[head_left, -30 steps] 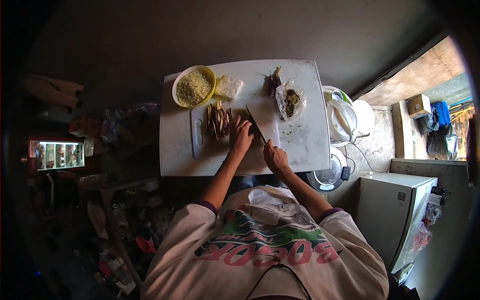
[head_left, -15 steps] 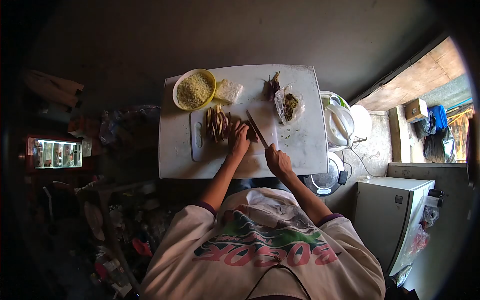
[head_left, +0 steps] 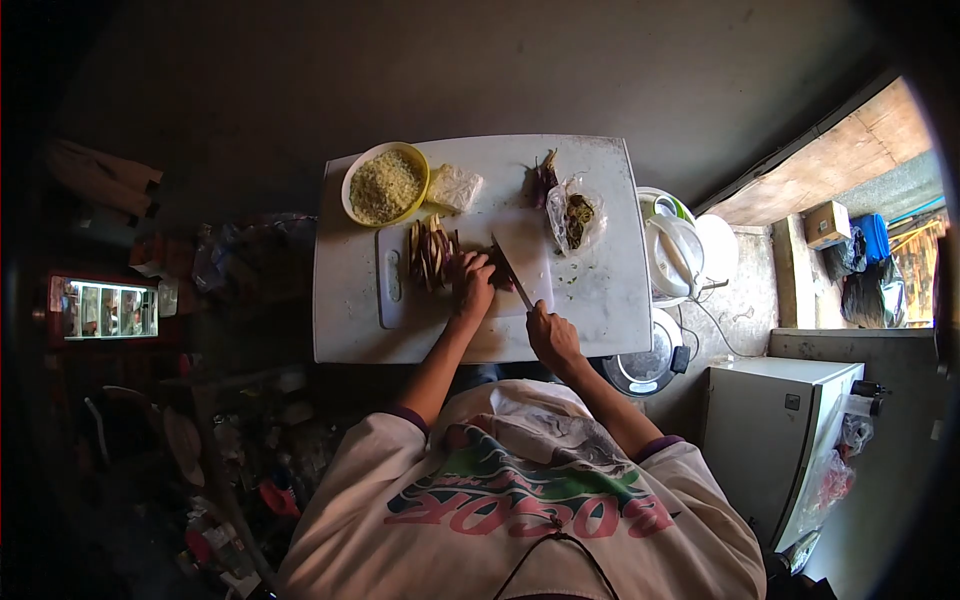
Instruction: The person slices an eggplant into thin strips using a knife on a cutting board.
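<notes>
My right hand (head_left: 554,337) is wrapped round the handle of a knife (head_left: 513,276), whose blade slants up and to the left over the white cutting board (head_left: 394,308). Just left of the blade, my left hand (head_left: 473,284) presses on a dark purple piece, mostly hidden by the fingers. Long cut strips of purple and pale eggplant (head_left: 432,254) lie on the board to the left of that hand. Beyond the board, purple eggplants with stems (head_left: 546,179) rest beside an open plastic bag (head_left: 577,222) of dark green bits.
On the white table (head_left: 340,335), a yellow bowl (head_left: 385,184) of pale chopped food stands at the back left beside a wrapped white block (head_left: 455,188). White appliances (head_left: 675,257) stand right of the table. A white fridge (head_left: 780,405) is at the lower right.
The whole view has shifted slightly. The knife and my right hand have moved a little toward me and stay near my left hand, which still presses on the board.
</notes>
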Demonstrator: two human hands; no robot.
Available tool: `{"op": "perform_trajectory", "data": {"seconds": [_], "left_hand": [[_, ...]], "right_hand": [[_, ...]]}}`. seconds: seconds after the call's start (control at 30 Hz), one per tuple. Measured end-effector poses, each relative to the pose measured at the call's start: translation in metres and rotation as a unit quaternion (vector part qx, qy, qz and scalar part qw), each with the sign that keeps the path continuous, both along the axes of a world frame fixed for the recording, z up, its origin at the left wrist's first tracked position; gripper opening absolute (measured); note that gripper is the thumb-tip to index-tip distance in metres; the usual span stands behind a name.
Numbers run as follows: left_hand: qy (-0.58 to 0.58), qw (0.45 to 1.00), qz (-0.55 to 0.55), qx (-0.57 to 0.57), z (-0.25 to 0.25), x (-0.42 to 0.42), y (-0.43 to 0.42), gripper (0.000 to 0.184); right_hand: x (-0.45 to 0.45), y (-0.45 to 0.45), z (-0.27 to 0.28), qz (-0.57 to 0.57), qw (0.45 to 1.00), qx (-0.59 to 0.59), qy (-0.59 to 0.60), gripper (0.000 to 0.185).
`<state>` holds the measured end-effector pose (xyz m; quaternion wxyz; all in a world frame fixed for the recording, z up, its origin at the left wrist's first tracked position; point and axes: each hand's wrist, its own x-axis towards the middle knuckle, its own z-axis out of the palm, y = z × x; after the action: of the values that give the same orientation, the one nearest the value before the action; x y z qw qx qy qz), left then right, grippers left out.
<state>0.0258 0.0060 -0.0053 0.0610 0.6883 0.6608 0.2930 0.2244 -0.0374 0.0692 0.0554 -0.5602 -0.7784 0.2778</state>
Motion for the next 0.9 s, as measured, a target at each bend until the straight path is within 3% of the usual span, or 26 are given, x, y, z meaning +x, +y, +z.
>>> {"op": "perform_trajectory", "data": {"seconds": [0.2,0.4,0.7,0.9], "left_hand": [[0.008,1.0,0.016,0.007,0.011,0.004,-0.004,0.035],[-0.006,1.0,0.006,-0.009,-0.005,-0.001,0.0,0.037],[-0.03,0.999,0.008,0.018,-0.004,-0.001,-0.003,0.032],[0.004,1.0,-0.002,-0.027,-0.002,-0.001,-0.004,0.021]], "right_hand": [[0.0,0.0,0.016,0.003,0.999,-0.043,-0.009,0.027],[0.003,-0.006,-0.004,0.001,0.999,0.038,0.021,0.026],[0.001,-0.007,-0.008,0.002,0.999,0.043,0.01,0.03],[0.002,-0.012,-0.001,0.002,0.998,0.064,0.008,0.025]]}}
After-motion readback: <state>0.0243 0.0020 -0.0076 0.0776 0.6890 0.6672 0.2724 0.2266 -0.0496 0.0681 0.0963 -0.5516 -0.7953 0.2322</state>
